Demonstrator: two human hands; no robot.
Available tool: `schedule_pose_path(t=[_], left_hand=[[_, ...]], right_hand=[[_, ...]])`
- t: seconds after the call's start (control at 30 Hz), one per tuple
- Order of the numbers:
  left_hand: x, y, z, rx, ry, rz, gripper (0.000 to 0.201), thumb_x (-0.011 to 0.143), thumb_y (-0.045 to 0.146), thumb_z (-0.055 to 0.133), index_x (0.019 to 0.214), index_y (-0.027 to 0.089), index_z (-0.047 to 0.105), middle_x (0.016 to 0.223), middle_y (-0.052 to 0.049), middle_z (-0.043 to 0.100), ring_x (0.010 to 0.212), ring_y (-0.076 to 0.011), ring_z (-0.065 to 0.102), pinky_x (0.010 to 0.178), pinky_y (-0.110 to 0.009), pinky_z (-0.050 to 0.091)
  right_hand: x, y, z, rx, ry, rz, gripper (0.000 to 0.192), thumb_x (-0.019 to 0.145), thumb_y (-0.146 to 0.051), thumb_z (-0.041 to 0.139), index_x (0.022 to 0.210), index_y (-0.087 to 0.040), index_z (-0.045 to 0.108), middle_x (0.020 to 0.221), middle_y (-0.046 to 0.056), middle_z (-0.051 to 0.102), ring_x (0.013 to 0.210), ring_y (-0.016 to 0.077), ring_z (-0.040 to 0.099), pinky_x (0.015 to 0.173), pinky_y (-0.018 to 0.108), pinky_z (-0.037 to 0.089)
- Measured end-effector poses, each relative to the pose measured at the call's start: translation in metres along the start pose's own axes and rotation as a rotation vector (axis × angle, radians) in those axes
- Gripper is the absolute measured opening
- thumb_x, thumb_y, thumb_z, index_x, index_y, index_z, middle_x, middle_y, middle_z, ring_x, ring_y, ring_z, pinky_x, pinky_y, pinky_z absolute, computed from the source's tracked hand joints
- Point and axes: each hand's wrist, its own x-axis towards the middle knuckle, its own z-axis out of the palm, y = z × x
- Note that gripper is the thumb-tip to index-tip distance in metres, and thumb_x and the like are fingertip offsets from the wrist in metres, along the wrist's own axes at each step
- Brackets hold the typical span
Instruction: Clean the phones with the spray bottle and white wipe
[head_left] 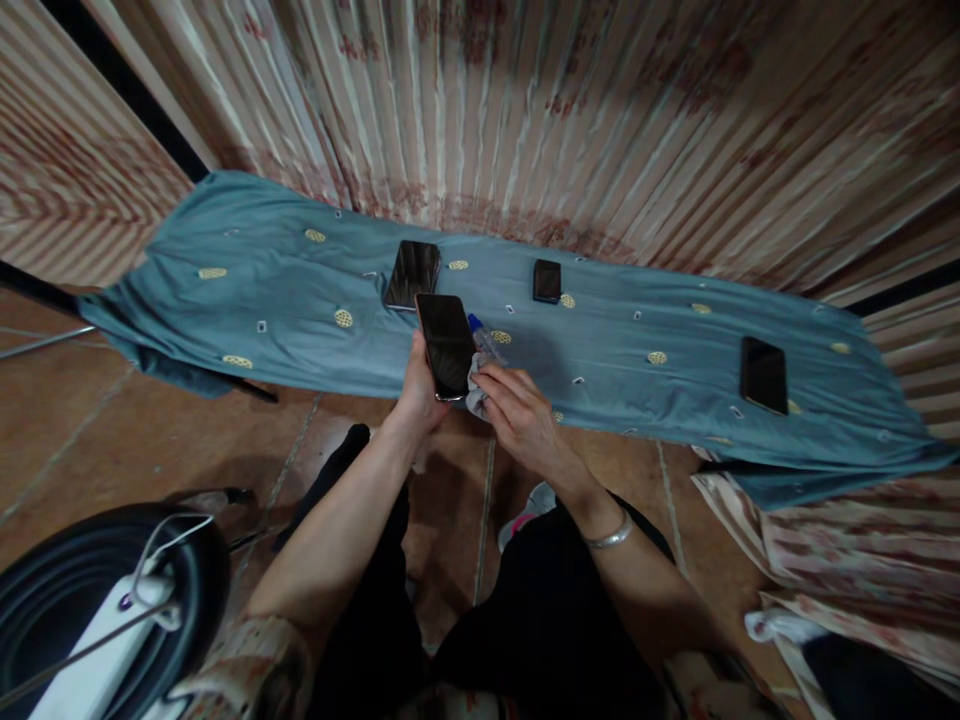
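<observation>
— Above the teal cloth-covered board (300,300), what is each hand doing?

— Her or his left hand (420,395) grips the lower end of a black glossy slab-shaped phone (447,343), held upright in the air just clear of the board's near edge. The right hand (517,415) is curled around a crumpled white cloth wad (475,398), which touches the phone's right edge. Behind the fingers sits a small clear spray bottle with a blue cap (480,335); whether the hand holds it too, I cannot tell.

— What might go wrong?

— The phone is pinched only at its bottom, over the brown tiled floor (112,420). A firm rub from the right could, I think, lever it out of the grip, and it would miss the padding. Liquid on the glass would make it slicker.

— Anything else near?

— Three more dark phones lie on the board: a large one (412,273) just behind the held phone, a small one (547,280) further back, and one (763,374) well off to the right. A careless elbow could nudge the nearest, though it lies apart from both hands.
</observation>
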Motion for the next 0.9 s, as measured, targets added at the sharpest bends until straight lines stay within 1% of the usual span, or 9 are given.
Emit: schedule_pose_path(t=[0.13,0.2,0.27,0.33,0.43,0.53,0.7,0.8,0.9], left_hand=[[0.002,0.002,0.001,-0.015,0.006,-0.032,0.067,0.108,0.058,0.029,0.110,0.014,0.079,0.090,-0.011,0.082,0.093,-0.0267,0.079,0.092,-0.039,0.063],[0.001,0.002,0.003,-0.029,0.017,-0.038,0.068,0.109,0.057,0.026,0.104,0.014,0.079,0.089,-0.012,0.082,0.097,-0.0277,0.079,0.092,-0.039,0.063],[-0.001,0.001,0.004,-0.039,0.031,-0.042,0.070,0.109,0.058,0.025,0.095,0.014,0.078,0.090,-0.013,0.082,0.096,-0.0271,0.079,0.090,-0.037,0.063],[-0.003,0.001,0.005,-0.037,0.037,-0.048,0.070,0.109,0.059,0.026,0.091,0.014,0.077,0.092,-0.014,0.082,0.092,-0.0258,0.079,0.086,-0.035,0.063],[-0.005,0.002,0.005,-0.009,0.058,-0.056,0.070,0.110,0.056,0.025,0.100,0.012,0.079,0.091,-0.014,0.082,0.089,-0.0249,0.079,0.086,-0.035,0.063],[-0.005,0.002,0.003,0.012,0.083,-0.064,0.071,0.110,0.054,0.024,0.113,0.009,0.078,0.084,-0.011,0.081,0.081,-0.0238,0.078,0.085,-0.035,0.063],[-0.001,-0.001,-0.004,0.010,0.060,-0.047,0.068,0.110,0.057,0.027,0.118,0.011,0.077,0.082,-0.009,0.079,0.070,-0.0210,0.074,0.079,-0.032,0.061],[0.000,-0.004,-0.005,0.041,0.049,-0.045,0.068,0.110,0.057,0.026,0.124,0.011,0.073,0.083,-0.008,0.079,0.071,-0.0212,0.073,0.082,-0.034,0.060],[-0.003,-0.005,-0.003,0.058,0.042,-0.037,0.070,0.110,0.057,0.023,0.127,0.009,0.071,0.082,-0.008,0.078,0.070,-0.0209,0.072,0.084,-0.034,0.060]], right_hand=[[0.002,0.002,-0.003,-0.010,0.002,-0.001,0.041,0.108,-0.017,0.043,0.140,-0.022,0.069,0.134,0.012,0.073,0.123,0.0264,0.068,0.108,0.051,0.059],[0.003,0.001,-0.004,-0.018,0.004,-0.017,0.040,0.109,-0.018,0.043,0.138,-0.021,0.070,0.132,0.013,0.074,0.122,0.0265,0.068,0.107,0.050,0.060],[0.003,0.000,-0.005,-0.021,0.005,-0.036,0.039,0.109,-0.019,0.044,0.137,-0.021,0.071,0.130,0.013,0.075,0.121,0.0268,0.068,0.106,0.049,0.060],[0.004,-0.003,-0.005,-0.022,-0.005,-0.047,0.038,0.109,-0.018,0.045,0.137,-0.021,0.071,0.129,0.013,0.075,0.122,0.0271,0.068,0.106,0.049,0.060],[0.004,-0.006,-0.005,-0.036,-0.028,-0.052,0.039,0.108,-0.016,0.046,0.137,-0.022,0.071,0.129,0.013,0.075,0.122,0.0270,0.068,0.107,0.049,0.059],[0.004,-0.009,-0.005,-0.045,-0.035,-0.056,0.039,0.108,-0.016,0.046,0.138,-0.022,0.071,0.129,0.013,0.075,0.121,0.0270,0.068,0.107,0.049,0.059],[0.004,-0.012,-0.002,-0.041,-0.022,-0.067,0.038,0.108,-0.017,0.047,0.138,-0.021,0.071,0.128,0.013,0.075,0.120,0.0271,0.068,0.106,0.048,0.060],[0.003,-0.012,0.001,-0.043,-0.003,-0.079,0.036,0.108,-0.017,0.048,0.134,-0.019,0.073,0.126,0.014,0.076,0.119,0.0265,0.068,0.104,0.046,0.061],[0.003,-0.011,0.003,-0.033,0.005,-0.070,0.035,0.108,-0.018,0.048,0.132,-0.020,0.074,0.126,0.014,0.076,0.118,0.0261,0.068,0.104,0.046,0.061]])
